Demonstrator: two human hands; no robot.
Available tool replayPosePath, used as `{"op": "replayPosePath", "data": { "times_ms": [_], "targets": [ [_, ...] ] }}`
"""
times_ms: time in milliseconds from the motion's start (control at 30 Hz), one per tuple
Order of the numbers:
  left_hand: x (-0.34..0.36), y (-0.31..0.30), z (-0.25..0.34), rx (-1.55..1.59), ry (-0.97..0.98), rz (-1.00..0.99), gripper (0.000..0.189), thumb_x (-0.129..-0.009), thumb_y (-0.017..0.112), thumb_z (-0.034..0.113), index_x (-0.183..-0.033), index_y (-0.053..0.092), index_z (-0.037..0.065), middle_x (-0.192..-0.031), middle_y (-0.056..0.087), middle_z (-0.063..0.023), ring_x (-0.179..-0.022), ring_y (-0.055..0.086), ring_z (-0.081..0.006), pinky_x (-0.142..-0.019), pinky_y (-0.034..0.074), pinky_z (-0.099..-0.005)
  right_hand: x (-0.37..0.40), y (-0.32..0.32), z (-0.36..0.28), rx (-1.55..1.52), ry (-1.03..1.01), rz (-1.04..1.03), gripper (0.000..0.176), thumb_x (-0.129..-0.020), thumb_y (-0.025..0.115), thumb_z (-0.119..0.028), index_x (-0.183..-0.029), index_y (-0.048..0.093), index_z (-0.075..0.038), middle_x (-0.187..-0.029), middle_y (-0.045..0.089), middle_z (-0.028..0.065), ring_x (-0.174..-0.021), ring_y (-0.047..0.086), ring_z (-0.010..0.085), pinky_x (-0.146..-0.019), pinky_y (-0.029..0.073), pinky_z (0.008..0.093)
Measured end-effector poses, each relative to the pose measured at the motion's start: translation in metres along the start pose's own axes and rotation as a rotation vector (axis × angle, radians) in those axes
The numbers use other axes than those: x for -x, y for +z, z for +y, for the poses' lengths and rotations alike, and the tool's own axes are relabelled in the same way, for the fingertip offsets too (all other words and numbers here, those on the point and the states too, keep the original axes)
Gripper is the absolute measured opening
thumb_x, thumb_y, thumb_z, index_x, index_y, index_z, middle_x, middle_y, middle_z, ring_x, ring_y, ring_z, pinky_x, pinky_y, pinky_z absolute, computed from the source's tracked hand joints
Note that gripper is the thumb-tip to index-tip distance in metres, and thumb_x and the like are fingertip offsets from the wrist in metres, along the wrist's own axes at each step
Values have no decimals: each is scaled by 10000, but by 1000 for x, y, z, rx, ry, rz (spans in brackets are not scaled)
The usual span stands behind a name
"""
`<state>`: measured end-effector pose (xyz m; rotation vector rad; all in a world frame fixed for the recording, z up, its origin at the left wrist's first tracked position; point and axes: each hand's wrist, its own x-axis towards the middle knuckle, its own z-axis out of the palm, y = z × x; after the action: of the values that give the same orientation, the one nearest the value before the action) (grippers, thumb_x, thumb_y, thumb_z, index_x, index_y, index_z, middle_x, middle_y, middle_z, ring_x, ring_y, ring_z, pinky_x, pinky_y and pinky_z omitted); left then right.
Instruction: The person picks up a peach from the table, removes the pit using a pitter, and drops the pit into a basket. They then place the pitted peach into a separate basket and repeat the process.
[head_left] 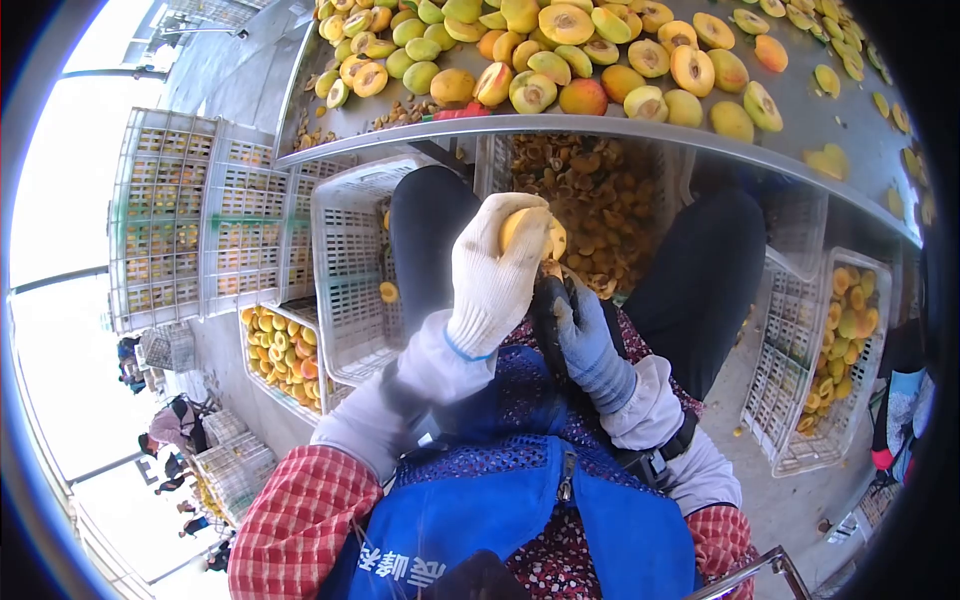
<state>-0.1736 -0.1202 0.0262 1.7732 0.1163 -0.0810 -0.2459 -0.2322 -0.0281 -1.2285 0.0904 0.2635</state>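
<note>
My left hand (pixel 495 275), in a white knitted glove, is closed around a yellow fruit (pixel 518 230) above my lap. Just to its right and slightly lower, my right hand (pixel 598 350) wears a blue-grey glove. Its fingers are wrapped round a dark, long object (pixel 546 325), whose upper end lies close to the fruit. What that object is cannot be made out clearly. Beyond both hands, between my knees, a crate (pixel 493 165) holds many brownish fruit pieces.
A metal table (pixel 300 130) across the top carries halved and whole fruits, pits and a red object (pixel 458 113). Plastic crates stand left (pixel 325 270) and right (pixel 775 370), some with fruit. Stacked crates (pixel 165 215) stand farther left. Other people (pixel 178 425) are at lower left and far right.
</note>
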Motion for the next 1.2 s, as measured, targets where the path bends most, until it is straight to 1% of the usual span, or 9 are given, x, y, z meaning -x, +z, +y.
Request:
{"op": "replayPosePath", "data": {
  "times_ms": [233, 533, 633, 733, 833, 933, 967, 1100, 1200],
  "targets": [
    [6, -3, 5, -164, 194, 79, 208, -886, 676, 151, -1033, 625, 13, -898, 671, -103, -790, 658, -177, -732, 530, -283, -6, 2, 16, 562, -465, 172, 341, -977, 541, -153, -1270, 502, 17, -937, 645, 126, -778, 626, 217, -691, 505, 333],
    [-6, -16, 14, -398, 138, -137, 152, -929, 574, 129, -999, 625, 4, -853, 653, -74, -695, 622, -100, -619, 511, -237, -8, -4, -13, 68, 75, -101, 313, -980, 541, -147, -1253, 507, 1, -851, 579, 18, -720, 537, 87, -643, 469, 240],
    [-19, -21, 26, -414, -176, -310, 181, -940, 557, 179, -965, 645, 24, -856, 653, -56, -709, 616, -85, -600, 501, -232, -15, -22, -13, 153, 297, -327, 465, -1014, 479, -245, -1377, 390, 31, -1139, 575, 120, -1003, 571, 174, -859, 482, 292],
    [-24, -21, 15, -349, -163, -308, 269, -903, 614, 293, -947, 662, 32, -769, 687, -84, -704, 658, -168, -654, 503, -288, -15, -19, -1, 125, 258, -256, 497, -1011, 489, -278, -1385, 387, 34, -1130, 579, 108, -983, 577, 158, -829, 488, 289],
    [-17, -6, -2, -12, -11, -86, 263, -966, 559, 257, -1007, 638, 10, -892, 658, -60, -776, 621, -93, -640, 515, -236, -15, -9, 13, 97, -23, -76, 564, -996, 527, -324, -1396, 375, 45, -1100, 588, 96, -949, 590, 155, -804, 494, 292],
    [-12, 8, -6, 647, -308, 112, 382, -1000, 523, 363, -1110, 606, 7, -940, 664, -65, -765, 639, -127, -650, 536, -256, -19, -13, -3, 209, -359, -27, 644, -967, 586, -360, -1405, 362, 57, -1075, 597, 83, -907, 592, 136, -786, 497, 274],
    [-8, 4, -1, 682, -459, 155, 427, -1022, 460, 362, -1222, 569, 0, -1078, 649, -106, -931, 641, -186, -840, 513, -285, -22, -12, -2, -1, -303, 9, 609, -944, 615, -315, -1379, 386, 43, -1063, 595, 72, -899, 588, 121, -781, 496, 259],
    [0, 4, -18, 490, -32, -55, 504, -1013, 504, 318, -1403, 408, 13, -1318, 526, -139, -1204, 508, -199, -1046, 386, -318, -33, -1, -14, -457, -178, 195, 426, -868, 675, -93, -1250, 503, -17, -1037, 593, 45, -908, 589, 111, -803, 496, 246],
    [13, -14, 0, 344, -57, -200, 505, -959, 600, 244, -1381, 435, 21, -1280, 559, -114, -1142, 542, -165, -945, 457, -270, -38, -3, -36, -383, -69, 110, 463, -839, 700, -61, -1256, 505, -14, -1103, 606, 66, -955, 598, 123, -842, 494, 251]
  ]
}}
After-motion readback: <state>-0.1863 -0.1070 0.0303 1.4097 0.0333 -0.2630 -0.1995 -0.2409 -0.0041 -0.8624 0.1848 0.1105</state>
